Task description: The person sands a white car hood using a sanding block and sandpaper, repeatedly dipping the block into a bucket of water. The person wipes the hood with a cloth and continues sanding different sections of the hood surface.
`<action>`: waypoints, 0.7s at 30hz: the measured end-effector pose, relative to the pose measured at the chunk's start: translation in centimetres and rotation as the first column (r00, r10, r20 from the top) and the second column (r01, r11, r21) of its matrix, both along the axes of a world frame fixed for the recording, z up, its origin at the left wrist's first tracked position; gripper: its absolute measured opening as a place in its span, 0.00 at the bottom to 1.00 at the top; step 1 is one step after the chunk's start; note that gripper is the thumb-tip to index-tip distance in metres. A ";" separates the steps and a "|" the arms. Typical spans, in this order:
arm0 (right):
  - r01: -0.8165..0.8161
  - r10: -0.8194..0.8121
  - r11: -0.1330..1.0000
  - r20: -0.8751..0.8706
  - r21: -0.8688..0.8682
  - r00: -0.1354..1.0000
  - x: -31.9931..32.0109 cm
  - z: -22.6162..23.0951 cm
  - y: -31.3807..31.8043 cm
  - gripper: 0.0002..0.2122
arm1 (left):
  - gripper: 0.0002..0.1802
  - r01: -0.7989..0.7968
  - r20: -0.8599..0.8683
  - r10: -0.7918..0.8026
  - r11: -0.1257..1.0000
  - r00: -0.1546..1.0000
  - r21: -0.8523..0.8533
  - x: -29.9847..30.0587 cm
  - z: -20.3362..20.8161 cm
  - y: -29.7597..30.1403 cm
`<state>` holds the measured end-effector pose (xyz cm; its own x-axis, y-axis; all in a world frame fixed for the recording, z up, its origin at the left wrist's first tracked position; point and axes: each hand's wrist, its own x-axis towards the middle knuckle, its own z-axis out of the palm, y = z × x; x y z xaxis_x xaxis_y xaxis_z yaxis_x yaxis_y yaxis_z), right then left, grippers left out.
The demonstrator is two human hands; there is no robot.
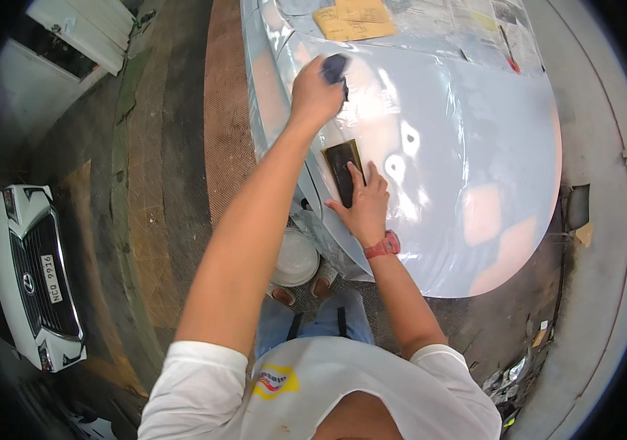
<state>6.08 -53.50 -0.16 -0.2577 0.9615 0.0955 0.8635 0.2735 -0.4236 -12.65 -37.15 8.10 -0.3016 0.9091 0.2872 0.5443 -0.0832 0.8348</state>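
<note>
Over the left side of the car hood (504, 132), the left hand (316, 95) curls its fingers around a dark cloth (334, 67); the right hand (367, 209) rests spread fingers on a dark sanding block (340, 170) lying there.

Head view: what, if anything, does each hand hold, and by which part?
Left hand: a dark cloth, gripped by its left side. Right hand: fingers over the near part of a dark pad; grip unclear.

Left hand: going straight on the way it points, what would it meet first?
Past the dark cloth in its grip, the left hand would probably meet the tan paper sheets; its height is unclear, so it might pass over them.
</note>
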 end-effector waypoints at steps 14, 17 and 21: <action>-0.050 0.042 0.988 0.057 0.149 0.997 5.6 -3.9 -6.7 0.34 | 0.27 0.138 0.468 0.046 0.926 0.882 -0.352 -17.0 -0.5 3.6; 0.018 -0.046 0.979 0.137 0.201 0.990 1.0 -3.3 -3.0 0.38 | 0.23 0.170 0.163 -0.128 0.944 0.978 -0.282 -18.2 -2.7 2.9; 0.022 -0.089 0.951 0.208 0.307 0.974 -11.3 -0.6 11.9 0.32 | 0.21 0.515 -0.143 -0.514 0.857 0.846 -0.039 -11.5 -0.4 4.8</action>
<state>-5.24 -41.65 -0.77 -0.2517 0.9095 0.3307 0.9424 0.3081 -0.1300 -24.15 -32.31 7.69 0.2535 0.9223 0.2916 0.5361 -0.3849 0.7513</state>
